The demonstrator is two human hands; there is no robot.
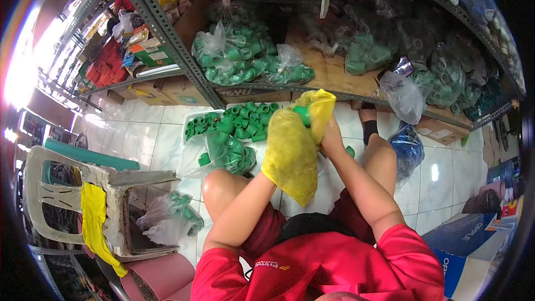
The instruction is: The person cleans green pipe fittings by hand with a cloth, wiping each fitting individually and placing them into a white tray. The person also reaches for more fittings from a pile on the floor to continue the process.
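Note:
A yellow cloth [292, 156] covers my left hand, so its fingers are hidden. Part of a green pipe fitting [301, 116] shows between folds at the cloth's upper end. My right hand [332, 138] is closed on the cloth beside this fitting. Just beyond my hands, many green fittings [251, 120] lie heaped in and around a white tray [188, 134] on the floor. An opened clear bag of green fittings [231, 156] rests by my left knee. Another loose green fitting [350, 151] is partly visible behind my right forearm.
Shelving [167, 28] spans the far side, holding bagged green fittings [234, 50]. A worn plastic chair [111, 200] with a yellow cloth stands on the left, near another clear bag [173, 217]. A blue bag [407, 150] and blue boxes [457, 239] are on the right.

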